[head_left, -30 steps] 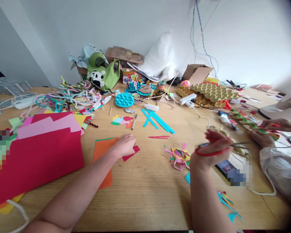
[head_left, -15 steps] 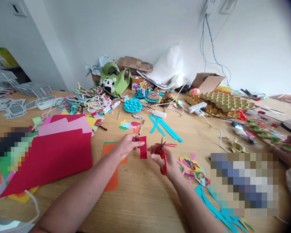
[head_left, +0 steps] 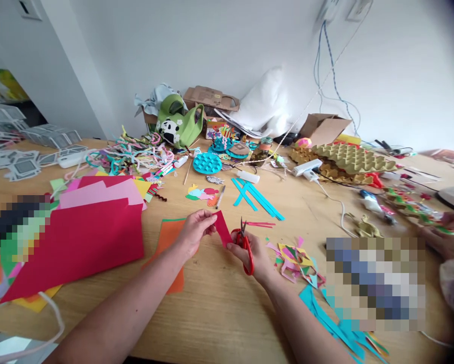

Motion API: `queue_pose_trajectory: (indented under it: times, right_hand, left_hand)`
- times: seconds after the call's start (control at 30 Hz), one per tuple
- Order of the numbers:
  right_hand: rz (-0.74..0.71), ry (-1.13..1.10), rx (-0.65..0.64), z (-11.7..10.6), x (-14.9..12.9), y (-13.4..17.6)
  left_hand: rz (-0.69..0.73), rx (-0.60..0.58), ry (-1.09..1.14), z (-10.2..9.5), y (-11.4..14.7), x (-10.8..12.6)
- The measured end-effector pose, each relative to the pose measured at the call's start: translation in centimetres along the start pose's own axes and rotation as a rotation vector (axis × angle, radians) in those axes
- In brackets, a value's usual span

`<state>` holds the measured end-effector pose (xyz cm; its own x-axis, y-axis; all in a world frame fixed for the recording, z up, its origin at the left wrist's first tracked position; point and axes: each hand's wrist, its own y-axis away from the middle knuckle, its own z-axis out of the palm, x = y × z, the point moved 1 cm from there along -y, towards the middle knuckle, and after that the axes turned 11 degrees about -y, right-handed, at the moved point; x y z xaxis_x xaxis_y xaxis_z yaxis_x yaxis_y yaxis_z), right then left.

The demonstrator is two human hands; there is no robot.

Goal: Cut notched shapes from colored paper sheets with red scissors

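A small red paper strip stretches at a slant between my two hands. My left hand pinches its upper end between thumb and fingers. Red-handled scissors sit in my right hand, their dark blades pointing up and slightly apart. My right thumb and fingertips also meet the strip's lower end. Just beyond the scissors lie several thin red paper strips. Orange paper rests on the table under my left forearm.
Large red paper tops a stack at left. Blue strips, a pen and cut paper shapes lie ahead. Paper scraps are at right, egg trays farther back. Another person's hand shows at the far right.
The red strip has turned from upright to slanted. My right hand has moved left, and its fingers now touch the strip's lower end while still holding the scissors.
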<state>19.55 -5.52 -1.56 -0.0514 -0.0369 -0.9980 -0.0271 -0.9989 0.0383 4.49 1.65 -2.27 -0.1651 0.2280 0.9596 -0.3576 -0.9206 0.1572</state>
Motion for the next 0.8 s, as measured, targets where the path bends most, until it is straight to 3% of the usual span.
queue_pose_trajectory:
  times: [0.2, 0.3, 0.4, 0.47, 0.57, 0.67, 0.8]
  right_hand:
    - [-0.109, 0.108, 0.014, 0.3, 0.0, 0.2]
    - [-0.226, 0.264, 0.030, -0.6, 0.0, 0.1]
    - [-0.380, 0.546, 0.222, -3.1, 0.0, -0.4]
    - [-0.373, 0.738, 0.321, -5.2, 0.5, -1.0]
    - [-0.348, 0.896, 0.323, -7.7, 1.4, -1.9]
    - [-0.391, 0.899, 0.258, -8.0, 1.7, -2.1]
    - [-0.492, 0.640, 0.285, -5.1, 0.1, -0.8]
  left_hand:
    - [0.015, -0.099, -0.169, 1.0, 1.0, 0.0]
    - [0.072, -0.006, -0.262, 0.6, 1.4, 0.4]
    - [0.138, 0.108, -0.356, -0.5, 1.8, 0.2]
    - [0.199, 0.175, -0.461, -1.2, 2.1, -0.2]
    - [0.364, 0.261, -0.740, -2.0, 2.5, -0.8]
    - [0.583, 0.283, -1.038, -2.2, 3.0, -0.8]
    - [0.798, 0.217, -1.218, -1.9, 3.6, -0.5]
